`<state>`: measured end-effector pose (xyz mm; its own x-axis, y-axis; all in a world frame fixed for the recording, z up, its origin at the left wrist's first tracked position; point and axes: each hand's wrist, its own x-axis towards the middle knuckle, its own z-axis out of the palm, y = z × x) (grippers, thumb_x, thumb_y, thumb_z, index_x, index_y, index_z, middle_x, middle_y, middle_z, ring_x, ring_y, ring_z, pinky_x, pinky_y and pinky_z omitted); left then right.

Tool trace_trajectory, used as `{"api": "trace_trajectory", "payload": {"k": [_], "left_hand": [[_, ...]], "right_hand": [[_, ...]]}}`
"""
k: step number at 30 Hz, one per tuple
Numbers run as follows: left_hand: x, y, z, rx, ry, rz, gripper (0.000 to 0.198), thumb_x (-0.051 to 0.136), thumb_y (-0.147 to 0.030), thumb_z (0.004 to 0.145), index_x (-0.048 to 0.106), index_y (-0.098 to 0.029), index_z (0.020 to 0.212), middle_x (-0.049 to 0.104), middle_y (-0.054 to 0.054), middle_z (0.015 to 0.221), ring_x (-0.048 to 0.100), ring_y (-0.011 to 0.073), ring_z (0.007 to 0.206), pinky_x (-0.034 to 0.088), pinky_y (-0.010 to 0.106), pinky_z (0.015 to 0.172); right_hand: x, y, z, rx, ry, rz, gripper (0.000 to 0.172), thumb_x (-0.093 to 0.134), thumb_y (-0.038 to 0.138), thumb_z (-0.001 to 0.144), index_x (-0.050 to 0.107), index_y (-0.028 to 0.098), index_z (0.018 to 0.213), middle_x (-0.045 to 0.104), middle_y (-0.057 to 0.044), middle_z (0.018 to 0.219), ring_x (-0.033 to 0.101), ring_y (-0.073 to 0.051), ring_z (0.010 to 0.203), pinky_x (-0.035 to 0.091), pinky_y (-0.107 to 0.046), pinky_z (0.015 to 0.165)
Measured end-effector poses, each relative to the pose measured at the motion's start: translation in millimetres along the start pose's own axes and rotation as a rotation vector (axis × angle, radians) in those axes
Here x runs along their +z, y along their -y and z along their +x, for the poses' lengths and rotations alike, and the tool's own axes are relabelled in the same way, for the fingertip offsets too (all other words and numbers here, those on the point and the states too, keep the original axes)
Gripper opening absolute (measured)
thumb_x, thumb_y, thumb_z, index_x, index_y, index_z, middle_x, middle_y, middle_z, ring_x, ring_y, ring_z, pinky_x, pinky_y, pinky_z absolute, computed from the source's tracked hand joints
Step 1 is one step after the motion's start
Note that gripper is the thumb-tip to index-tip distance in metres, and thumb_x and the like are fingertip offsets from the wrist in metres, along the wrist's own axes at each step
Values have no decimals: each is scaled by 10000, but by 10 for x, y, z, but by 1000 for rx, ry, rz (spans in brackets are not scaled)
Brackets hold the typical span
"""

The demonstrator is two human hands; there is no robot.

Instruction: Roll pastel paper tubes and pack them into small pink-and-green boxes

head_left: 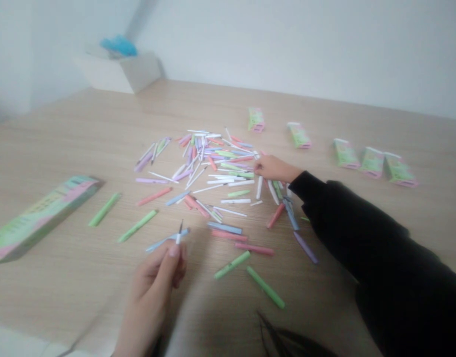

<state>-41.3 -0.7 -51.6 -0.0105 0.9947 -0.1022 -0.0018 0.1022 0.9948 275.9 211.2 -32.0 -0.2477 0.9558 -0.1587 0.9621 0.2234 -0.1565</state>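
Note:
My left hand (157, 282) is closed around a white pen refill (179, 238), its dark tip pointing up. Stretched out in a black sleeve, my right hand (270, 168) has its fingers pressed together at the right edge of the pile of pens (213, 163); what they hold, if anything, is too small to make out. White refills and green, pink, blue and purple barrels make up the pile. Nearer to me lie a blue barrel (224, 228), a purple barrel (306, 248) and a green barrel (265, 286).
A long green and pink box (42, 213) lies at the left. Several small boxes, one of them a green and pink carton (346, 153), stand at the back right. A white box (120, 72) with something blue on top is at the back left. Dark strands hang at the bottom.

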Motion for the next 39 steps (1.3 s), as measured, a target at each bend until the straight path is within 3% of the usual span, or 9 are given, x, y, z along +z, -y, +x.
{"api": "trace_trajectory", "payload": {"k": [7, 12, 17, 19, 22, 26, 34, 39], "left_hand": [[-20, 38, 6, 9, 43, 28, 492, 529, -493, 1017, 503, -193, 628, 402, -9, 602, 359, 147, 583, 287, 292, 551], [22, 49, 27, 16, 97, 68, 486, 508, -498, 1024, 497, -195, 644, 408, -18, 611, 374, 142, 581, 292, 286, 561], [167, -56, -8, 86, 171, 123, 469, 527, -487, 1007, 505, -196, 640, 413, -25, 600, 377, 140, 575, 298, 275, 562], [229, -112, -42, 113, 206, 124, 445, 538, -443, 1002, 510, -196, 633, 417, -26, 594, 379, 140, 570, 301, 275, 565], [298, -182, -101, 140, 255, 118, 408, 542, -369, 995, 510, -196, 628, 422, -28, 588, 377, 138, 567, 319, 274, 585], [332, -222, -166, 161, 306, 130, 382, 518, -324, 1001, 502, -195, 641, 421, -36, 599, 379, 130, 576, 329, 261, 597], [320, -206, -227, 210, 366, 147, 356, 496, -305, 1023, 486, -188, 687, 427, -44, 658, 384, 112, 623, 317, 240, 594], [299, -180, -254, 220, 373, 162, 364, 488, -310, 1035, 487, -184, 693, 446, -42, 679, 386, 110, 638, 320, 242, 609]], "right_hand": [[-214, 34, -148, 8, -161, 34, 245, 556, 124, 867, 777, 106, 971, 783, -149, 1038, 692, -250, 933, 455, -297, 802], [-416, 128, -378, -10, -241, 134, 268, 542, 131, 828, 778, 108, 953, 778, -129, 954, 691, -235, 858, 481, -316, 767], [-555, 574, -915, -152, -226, 461, 208, 631, 343, 853, 773, 202, 912, 758, -38, 818, 675, -186, 729, 516, -308, 687], [-604, 819, -1187, -284, -176, 555, 156, 624, 331, 866, 755, 245, 872, 736, -13, 801, 668, -174, 722, 531, -311, 687], [-658, 1112, -1510, -369, -146, 602, 135, 599, 295, 885, 712, 276, 812, 699, 8, 757, 640, -166, 678, 536, -322, 684], [-672, 1275, -1702, -393, -122, 550, 137, 581, 246, 896, 686, 264, 811, 688, 9, 738, 608, -164, 667, 488, -311, 660], [-566, 1347, -1800, -452, -104, 503, 141, 570, 174, 937, 684, 182, 854, 706, -17, 801, 610, -145, 709, 430, -272, 660], [-471, 1364, -1863, -493, -185, 481, 186, 537, 94, 938, 673, 166, 834, 712, -25, 820, 619, -131, 734, 432, -246, 676]]}}
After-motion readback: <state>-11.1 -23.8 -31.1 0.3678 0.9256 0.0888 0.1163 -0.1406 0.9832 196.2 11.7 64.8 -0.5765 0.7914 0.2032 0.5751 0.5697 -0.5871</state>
